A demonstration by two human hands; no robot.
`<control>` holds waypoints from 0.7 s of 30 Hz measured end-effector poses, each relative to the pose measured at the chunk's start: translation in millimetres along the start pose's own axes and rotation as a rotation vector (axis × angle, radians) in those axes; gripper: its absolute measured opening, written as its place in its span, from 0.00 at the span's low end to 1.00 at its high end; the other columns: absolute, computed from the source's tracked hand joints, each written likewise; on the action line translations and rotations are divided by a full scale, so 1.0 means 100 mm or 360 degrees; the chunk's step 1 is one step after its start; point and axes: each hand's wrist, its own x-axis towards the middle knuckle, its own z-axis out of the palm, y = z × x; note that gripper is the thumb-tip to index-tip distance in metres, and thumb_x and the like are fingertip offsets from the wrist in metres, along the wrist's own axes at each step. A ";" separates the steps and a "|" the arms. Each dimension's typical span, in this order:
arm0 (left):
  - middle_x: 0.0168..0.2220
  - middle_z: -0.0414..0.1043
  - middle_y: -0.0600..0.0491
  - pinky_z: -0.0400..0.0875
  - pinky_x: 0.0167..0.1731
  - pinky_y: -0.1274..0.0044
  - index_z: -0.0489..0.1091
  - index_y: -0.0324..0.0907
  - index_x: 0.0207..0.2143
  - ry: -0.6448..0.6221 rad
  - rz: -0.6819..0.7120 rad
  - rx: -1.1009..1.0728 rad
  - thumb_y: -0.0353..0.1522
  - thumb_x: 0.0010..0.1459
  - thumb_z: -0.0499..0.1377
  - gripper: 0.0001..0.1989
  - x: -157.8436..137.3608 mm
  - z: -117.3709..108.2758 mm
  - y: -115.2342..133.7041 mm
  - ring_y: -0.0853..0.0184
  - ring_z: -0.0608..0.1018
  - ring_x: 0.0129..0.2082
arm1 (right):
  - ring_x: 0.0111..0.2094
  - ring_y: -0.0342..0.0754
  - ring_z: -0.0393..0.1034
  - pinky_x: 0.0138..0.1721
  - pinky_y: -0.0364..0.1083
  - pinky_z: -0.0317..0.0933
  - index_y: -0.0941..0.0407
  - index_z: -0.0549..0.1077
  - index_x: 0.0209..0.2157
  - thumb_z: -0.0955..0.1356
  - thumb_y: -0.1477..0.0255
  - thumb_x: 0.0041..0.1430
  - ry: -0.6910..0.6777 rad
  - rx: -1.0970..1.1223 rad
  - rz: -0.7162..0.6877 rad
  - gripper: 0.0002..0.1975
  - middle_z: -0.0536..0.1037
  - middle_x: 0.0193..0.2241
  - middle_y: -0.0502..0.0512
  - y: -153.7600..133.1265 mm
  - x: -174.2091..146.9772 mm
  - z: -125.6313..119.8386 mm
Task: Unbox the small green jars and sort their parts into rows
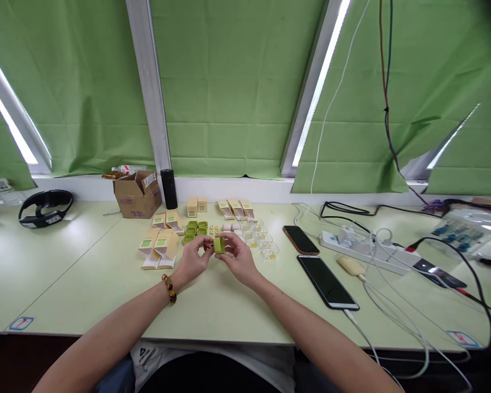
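A small green plastic cup [219, 245] is held up over the table between my two hands. My right hand [240, 261] grips it from the right with thumb and fingers. My left hand [195, 260], with a beaded bracelet, is pinched closed at the cup's left side; what its fingertips hold is too small to make out. Behind the left hand stand several similar green cups [191, 231]. Small yellow pieces [214, 230] and pale cylinders [231, 226] lie just beyond my hands. Clear plastic cups with yellow centres [265, 240] are grouped to the right.
Cream cartons with green windows [159, 245] stand at left, with more cartons [236, 209] behind. A cardboard box [137, 199], a black cylinder [169, 189] and headphones [46, 208] are farther back. Two phones [327, 281], a power strip [364, 252] and loose cables occupy the right.
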 end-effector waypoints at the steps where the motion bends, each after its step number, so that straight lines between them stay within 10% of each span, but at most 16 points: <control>1: 0.39 0.79 0.49 0.74 0.39 0.72 0.74 0.41 0.44 -0.0012 0.0022 0.0025 0.28 0.60 0.62 0.09 0.01 -0.02 0.01 0.64 0.79 0.37 | 0.46 0.50 0.75 0.48 0.51 0.72 0.47 0.74 0.52 0.75 0.75 0.54 0.0017 -0.0072 -0.0056 0.23 0.78 0.49 0.54 -0.02 0.00 0.00; 8: 0.55 0.74 0.44 0.74 0.48 0.66 0.68 0.46 0.61 -0.0118 0.0299 0.0114 0.30 0.64 0.61 0.22 0.06 -0.11 -0.01 0.58 0.74 0.52 | 0.53 0.53 0.71 0.44 0.50 0.73 0.45 0.75 0.55 0.70 0.79 0.57 -0.0033 -0.0363 -0.0283 0.25 0.70 0.56 0.58 -0.09 -0.02 -0.05; 21: 0.54 0.74 0.45 0.77 0.50 0.63 0.69 0.49 0.61 -0.0096 0.0389 0.0180 0.29 0.63 0.64 0.24 0.05 -0.06 0.00 0.57 0.74 0.55 | 0.50 0.55 0.73 0.51 0.56 0.74 0.49 0.69 0.55 0.72 0.75 0.60 0.0106 -0.0547 -0.0544 0.22 0.74 0.51 0.60 -0.07 -0.01 -0.06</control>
